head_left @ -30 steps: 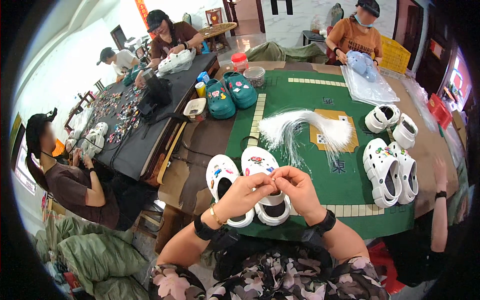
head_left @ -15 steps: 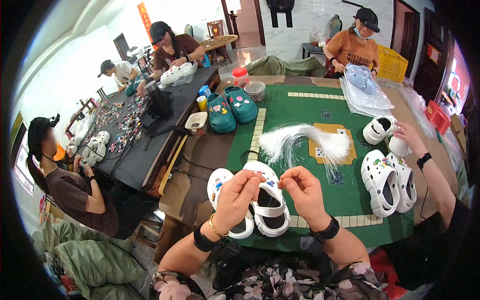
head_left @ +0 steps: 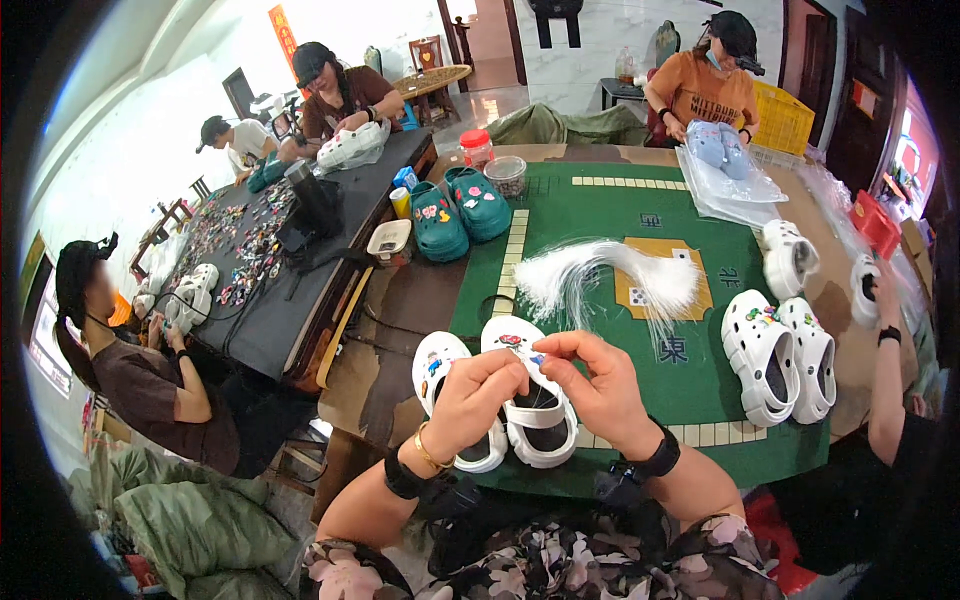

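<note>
While thumb and forefinger are pressed together on the left hand (head_left: 480, 400), whether those of the right hand (head_left: 602, 392) are fully closed cannot be told, and anything pinched is too small to be made out. Since the fingertips are held just apart above a pair of white charm-decorated clogs (head_left: 540, 418), such fine work would probably be served best by a light pinch and steady wrists. Beyond, fine white strands (head_left: 610, 260) are spread on the green mat (head_left: 590, 215), flanked by more white clogs (head_left: 745, 345) and teal clogs (head_left: 440, 225).
</note>
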`<state>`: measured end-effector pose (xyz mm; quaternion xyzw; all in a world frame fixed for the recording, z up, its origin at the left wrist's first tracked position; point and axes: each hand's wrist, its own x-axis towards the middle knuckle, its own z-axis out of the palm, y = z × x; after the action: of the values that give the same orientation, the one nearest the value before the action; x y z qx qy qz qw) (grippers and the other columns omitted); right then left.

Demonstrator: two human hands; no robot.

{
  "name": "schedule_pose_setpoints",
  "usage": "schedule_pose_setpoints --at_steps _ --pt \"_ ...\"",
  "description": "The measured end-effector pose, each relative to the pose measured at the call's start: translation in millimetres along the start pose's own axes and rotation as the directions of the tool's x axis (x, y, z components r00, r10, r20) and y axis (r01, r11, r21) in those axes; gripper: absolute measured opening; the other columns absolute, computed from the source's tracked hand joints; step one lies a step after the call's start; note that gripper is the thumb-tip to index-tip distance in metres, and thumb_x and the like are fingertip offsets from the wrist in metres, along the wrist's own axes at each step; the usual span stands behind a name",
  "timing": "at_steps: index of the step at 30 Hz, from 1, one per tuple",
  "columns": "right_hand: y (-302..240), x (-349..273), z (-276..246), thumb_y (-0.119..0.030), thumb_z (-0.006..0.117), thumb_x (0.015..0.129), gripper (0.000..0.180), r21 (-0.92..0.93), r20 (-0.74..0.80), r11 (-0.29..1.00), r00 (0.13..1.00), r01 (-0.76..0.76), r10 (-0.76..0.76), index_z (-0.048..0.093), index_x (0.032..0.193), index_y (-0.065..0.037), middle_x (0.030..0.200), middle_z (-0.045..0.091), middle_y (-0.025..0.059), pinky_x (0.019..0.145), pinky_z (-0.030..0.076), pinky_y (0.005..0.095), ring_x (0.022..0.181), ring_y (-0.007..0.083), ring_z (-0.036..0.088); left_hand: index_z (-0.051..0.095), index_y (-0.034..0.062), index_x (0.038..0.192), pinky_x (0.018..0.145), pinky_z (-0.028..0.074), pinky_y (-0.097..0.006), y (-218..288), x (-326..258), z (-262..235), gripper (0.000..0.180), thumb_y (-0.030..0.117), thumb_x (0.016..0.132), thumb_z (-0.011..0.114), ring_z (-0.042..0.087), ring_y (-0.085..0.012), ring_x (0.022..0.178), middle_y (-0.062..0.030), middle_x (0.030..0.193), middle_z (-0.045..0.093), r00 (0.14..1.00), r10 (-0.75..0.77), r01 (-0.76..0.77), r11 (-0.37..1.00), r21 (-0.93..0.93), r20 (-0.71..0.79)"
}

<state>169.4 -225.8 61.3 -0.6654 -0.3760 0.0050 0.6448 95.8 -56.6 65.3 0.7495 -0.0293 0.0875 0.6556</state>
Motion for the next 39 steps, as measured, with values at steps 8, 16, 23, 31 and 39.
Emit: schedule_pose_setpoints --at_steps 8,16,23,31,39 --pt "0.3 -2.7 3.7 -0.004 0.061 0.087 0.023 0.003 0.029 1.000 0.999 0.021 -0.022 0.063 0.110 -0.002 0.087 0.066 0.0096 0.073 0.051 0.0276 0.078 0.0151 0.064 0.054 0.0040 0.072 0.050 0.025 -0.020 2.3 1.4 -3.0 0.028 0.018 0.096 0.048 0.032 -0.0023 0.057 0.0069 0.063 0.041 0.978 -0.087 0.140 0.948 -0.284 0.190" --pt "0.6 -3.3 5.6 -0.003 0.062 0.086 0.025 0.020 0.056 1.000 0.998 0.018 -0.019 0.062 0.111 -0.002 0.083 0.066 0.0075 0.072 0.051 0.0278 0.078 0.0137 0.064 0.052 0.0056 0.067 0.047 0.022 -0.022 -1.2 2.4 -5.4 0.030 0.019 0.093 0.047 0.029 -0.0028 0.053 0.0069 0.060 0.038 0.952 -0.207 0.275 0.905 -0.326 0.227" --pt "3.0 -3.7 7.0 -0.005 0.062 0.086 0.022 -0.023 0.064 0.998 0.997 0.052 -0.051 0.063 0.108 -0.004 0.091 0.066 0.0133 0.071 0.051 0.0310 0.079 0.0242 0.065 0.043 0.0100 0.057 0.043 0.018 -0.024 -1.8 7.1 -9.3 0.034 0.018 0.090 0.047 0.026 -0.0049 0.045 0.0060 0.052 0.034 0.885 -0.335 0.435 0.844 -0.315 0.322" --pt "13.3 -15.0 13.0 -0.007 0.061 0.086 0.021 -0.129 0.133 0.970 0.973 0.205 -0.188 0.061 0.106 -0.007 0.095 0.063 0.0123 0.079 0.047 0.0392 0.089 0.0327 0.060 0.041 0.0089 0.058 0.041 0.019 -0.022 -22.0 0.8 -21.5 0.036 0.014 0.092 0.050 0.025 -0.0044 0.043 0.0060 0.052 0.032 0.794 -0.381 0.586 0.688 -0.429 0.473" --pt "19.8 -19.4 15.5 -0.007 0.064 0.085 0.019 -0.116 0.144 0.979 0.978 0.169 -0.152 0.063 0.104 -0.007 0.091 0.064 0.0118 0.077 0.048 0.0379 0.087 0.0314 0.061 0.053 0.0044 0.066 0.045 0.028 -0.024 -19.1 -1.2 -23.5 0.028 0.017 0.091 0.057 0.036 -0.0072 0.048 0.0023 0.058 0.041 0.743 -0.506 0.661 0.660 -0.358 0.438"
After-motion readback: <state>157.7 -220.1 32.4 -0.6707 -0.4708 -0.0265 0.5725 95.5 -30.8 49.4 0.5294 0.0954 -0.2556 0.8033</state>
